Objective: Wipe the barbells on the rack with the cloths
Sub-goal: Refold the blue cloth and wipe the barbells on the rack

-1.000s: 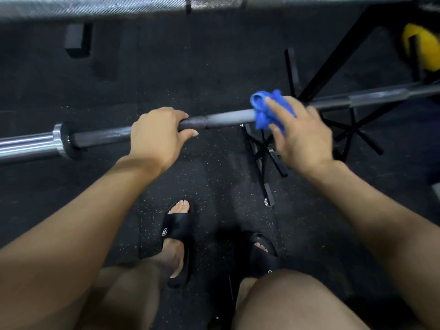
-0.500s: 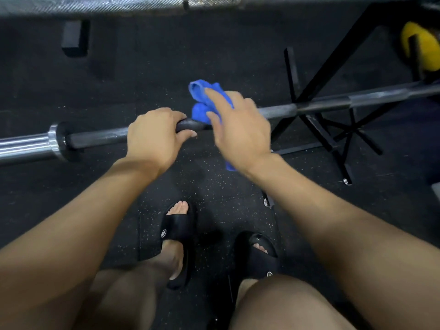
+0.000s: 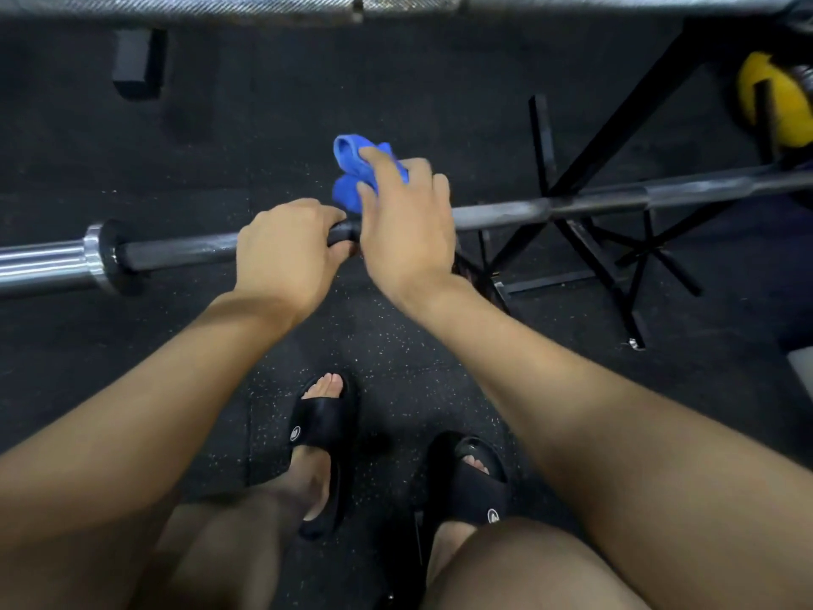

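Right hand (image 3: 407, 231) slid the blue cloth (image 3: 352, 169) leftward along the barbell (image 3: 572, 204), fingers curled gripping cloth, now just beside the bar-gripping left hand (image 3: 286, 253); unwiped shaft runs rightward.

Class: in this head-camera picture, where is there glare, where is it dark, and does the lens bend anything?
Head view: glare on the barbell's chrome sleeve; black floor dim and murky; the shaft bows from wide-angle distortion; the blue cloth is slightly soft.
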